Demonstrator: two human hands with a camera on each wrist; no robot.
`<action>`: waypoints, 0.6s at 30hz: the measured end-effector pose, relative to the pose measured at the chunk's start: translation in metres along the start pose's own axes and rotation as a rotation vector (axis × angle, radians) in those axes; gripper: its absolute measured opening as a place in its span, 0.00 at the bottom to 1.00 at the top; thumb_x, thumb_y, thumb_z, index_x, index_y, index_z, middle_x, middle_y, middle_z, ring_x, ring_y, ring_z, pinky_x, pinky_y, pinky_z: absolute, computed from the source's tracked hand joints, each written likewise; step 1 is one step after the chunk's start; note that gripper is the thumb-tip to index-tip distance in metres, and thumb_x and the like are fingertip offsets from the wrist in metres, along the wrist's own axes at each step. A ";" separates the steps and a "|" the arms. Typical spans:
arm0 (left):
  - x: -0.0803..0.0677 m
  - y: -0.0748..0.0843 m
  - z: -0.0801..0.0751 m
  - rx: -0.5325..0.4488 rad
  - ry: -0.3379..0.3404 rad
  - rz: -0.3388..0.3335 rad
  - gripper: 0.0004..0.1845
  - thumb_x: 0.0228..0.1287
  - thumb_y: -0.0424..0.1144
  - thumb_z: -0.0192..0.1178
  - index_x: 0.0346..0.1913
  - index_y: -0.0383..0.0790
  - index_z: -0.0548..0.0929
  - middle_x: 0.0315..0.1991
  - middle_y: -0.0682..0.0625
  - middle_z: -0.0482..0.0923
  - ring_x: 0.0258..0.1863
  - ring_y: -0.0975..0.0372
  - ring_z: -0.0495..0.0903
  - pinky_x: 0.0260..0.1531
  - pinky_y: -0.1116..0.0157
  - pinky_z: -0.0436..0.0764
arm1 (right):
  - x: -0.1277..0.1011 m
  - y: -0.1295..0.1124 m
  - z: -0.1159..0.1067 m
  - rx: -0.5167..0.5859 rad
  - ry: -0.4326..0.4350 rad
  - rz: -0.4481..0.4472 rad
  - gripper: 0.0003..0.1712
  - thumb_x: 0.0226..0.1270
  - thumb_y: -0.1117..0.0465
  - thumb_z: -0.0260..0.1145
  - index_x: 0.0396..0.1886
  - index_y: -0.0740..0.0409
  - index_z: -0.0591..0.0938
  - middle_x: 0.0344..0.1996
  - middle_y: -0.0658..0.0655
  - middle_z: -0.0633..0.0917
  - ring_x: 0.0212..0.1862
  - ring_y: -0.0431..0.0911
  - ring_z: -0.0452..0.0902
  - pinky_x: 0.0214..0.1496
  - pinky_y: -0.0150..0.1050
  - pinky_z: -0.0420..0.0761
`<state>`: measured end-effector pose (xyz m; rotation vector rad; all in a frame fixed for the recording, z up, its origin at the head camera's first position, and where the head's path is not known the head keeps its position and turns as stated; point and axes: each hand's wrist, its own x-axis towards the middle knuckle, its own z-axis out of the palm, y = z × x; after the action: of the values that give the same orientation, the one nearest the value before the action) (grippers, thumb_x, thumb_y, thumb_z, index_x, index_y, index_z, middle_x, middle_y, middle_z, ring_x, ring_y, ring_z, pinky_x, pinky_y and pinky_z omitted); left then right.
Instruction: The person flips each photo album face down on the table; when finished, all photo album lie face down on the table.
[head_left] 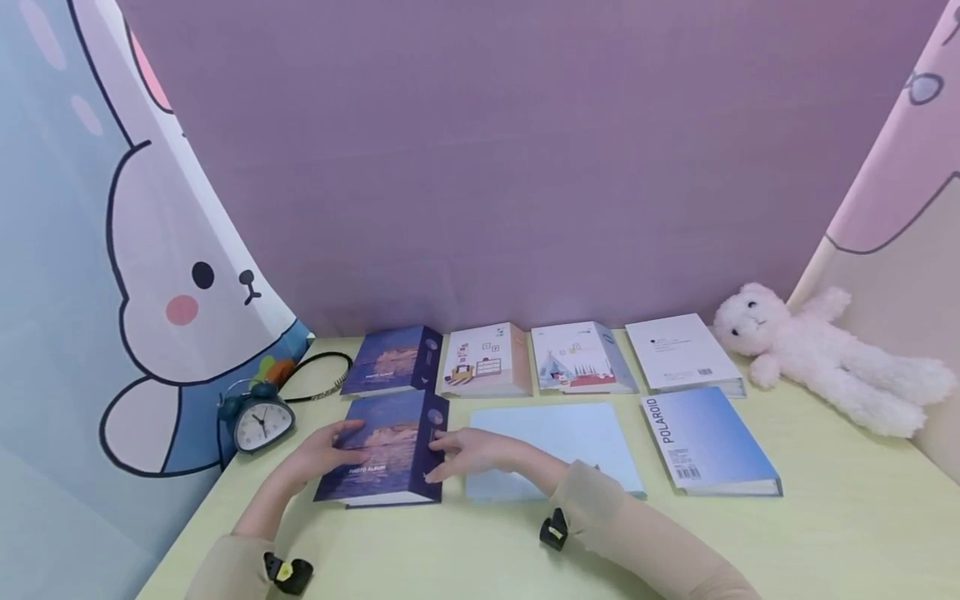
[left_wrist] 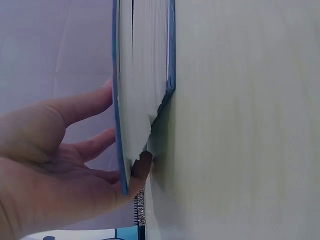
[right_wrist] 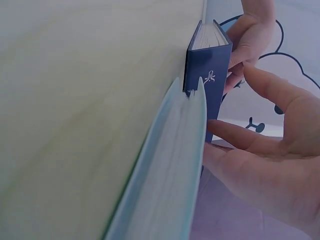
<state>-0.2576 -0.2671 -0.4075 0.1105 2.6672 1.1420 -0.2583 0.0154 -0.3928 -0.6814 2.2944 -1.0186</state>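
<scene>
A dark blue photo album (head_left: 386, 454) with a sunset-sea cover lies at the front left of the table, its dark spine facing right. My left hand (head_left: 324, 454) holds its left side, with the thumb on the cover. In the left wrist view a finger (left_wrist: 142, 167) of that hand curls round the edge of the album's cover (left_wrist: 120, 125). Against the spine (right_wrist: 212, 65) rest the extended fingers of my right hand (head_left: 480, 450). A pale blue album (head_left: 555, 442) lies partly under the right forearm.
Along the back stand a matching photo album (head_left: 393, 358), two illustrated albums (head_left: 480, 362) (head_left: 577, 358) and a white one (head_left: 682, 350). At right are a blue POLAROID album (head_left: 712, 442) and a plush bear (head_left: 817, 358). An alarm clock (head_left: 261, 421) and black hoop (head_left: 318, 375) sit left.
</scene>
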 end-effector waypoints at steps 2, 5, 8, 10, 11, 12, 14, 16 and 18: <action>0.000 0.000 -0.001 0.005 -0.005 0.003 0.40 0.58 0.48 0.65 0.68 0.32 0.62 0.69 0.27 0.49 0.68 0.33 0.47 0.63 0.37 0.57 | 0.000 0.000 0.000 -0.008 0.001 0.000 0.36 0.58 0.48 0.68 0.65 0.53 0.71 0.72 0.54 0.61 0.67 0.53 0.64 0.66 0.50 0.68; -0.001 0.000 -0.002 0.007 -0.014 -0.002 0.40 0.59 0.48 0.64 0.69 0.32 0.61 0.70 0.26 0.48 0.68 0.33 0.47 0.63 0.37 0.56 | 0.001 0.001 0.000 -0.005 0.000 -0.003 0.36 0.59 0.47 0.67 0.66 0.53 0.70 0.71 0.53 0.61 0.67 0.52 0.65 0.65 0.49 0.69; -0.003 0.001 -0.003 0.012 -0.029 -0.009 0.41 0.59 0.48 0.64 0.70 0.32 0.59 0.70 0.26 0.47 0.68 0.33 0.46 0.63 0.37 0.56 | 0.002 0.002 0.001 -0.002 -0.001 -0.007 0.36 0.59 0.47 0.66 0.66 0.52 0.70 0.71 0.53 0.62 0.68 0.52 0.64 0.65 0.49 0.70; -0.004 0.002 -0.003 0.008 -0.036 -0.009 0.42 0.59 0.49 0.64 0.70 0.32 0.58 0.70 0.26 0.47 0.68 0.33 0.45 0.63 0.37 0.55 | 0.002 0.002 0.001 -0.007 -0.004 -0.009 0.36 0.60 0.46 0.66 0.66 0.52 0.70 0.71 0.53 0.62 0.68 0.52 0.62 0.65 0.49 0.70; -0.004 0.002 -0.003 0.007 -0.037 -0.006 0.42 0.59 0.49 0.64 0.70 0.32 0.58 0.70 0.26 0.47 0.68 0.33 0.45 0.63 0.37 0.55 | 0.002 0.002 0.000 -0.012 -0.004 -0.013 0.36 0.61 0.46 0.65 0.67 0.52 0.69 0.71 0.53 0.62 0.69 0.52 0.61 0.65 0.49 0.70; -0.004 0.003 -0.003 0.008 -0.039 -0.004 0.43 0.59 0.49 0.64 0.70 0.32 0.58 0.70 0.26 0.47 0.68 0.33 0.45 0.63 0.37 0.55 | 0.002 0.002 -0.001 -0.012 -0.003 -0.017 0.36 0.61 0.46 0.65 0.67 0.52 0.69 0.71 0.53 0.63 0.69 0.52 0.61 0.65 0.49 0.69; -0.004 0.004 -0.003 0.013 -0.039 0.004 0.43 0.59 0.49 0.63 0.70 0.31 0.57 0.70 0.26 0.47 0.68 0.33 0.45 0.64 0.37 0.54 | 0.002 0.002 -0.002 -0.007 0.003 -0.021 0.35 0.62 0.45 0.64 0.67 0.51 0.69 0.69 0.53 0.65 0.69 0.51 0.62 0.65 0.49 0.69; -0.003 0.006 -0.003 0.012 -0.040 0.016 0.42 0.60 0.48 0.63 0.70 0.31 0.57 0.70 0.26 0.47 0.68 0.33 0.45 0.64 0.37 0.53 | 0.002 0.004 -0.004 0.010 0.015 -0.027 0.34 0.63 0.46 0.63 0.66 0.51 0.70 0.67 0.55 0.68 0.68 0.51 0.63 0.66 0.49 0.69; -0.003 0.007 -0.003 0.015 -0.041 0.027 0.42 0.60 0.48 0.63 0.70 0.30 0.57 0.69 0.26 0.48 0.68 0.33 0.45 0.64 0.37 0.53 | 0.001 0.005 -0.006 0.036 0.033 -0.039 0.32 0.64 0.47 0.63 0.65 0.52 0.71 0.65 0.55 0.72 0.66 0.51 0.66 0.65 0.49 0.70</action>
<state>-0.2557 -0.2650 -0.4001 0.1708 2.6464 1.1156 -0.2642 0.0207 -0.3934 -0.7017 2.2937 -1.0947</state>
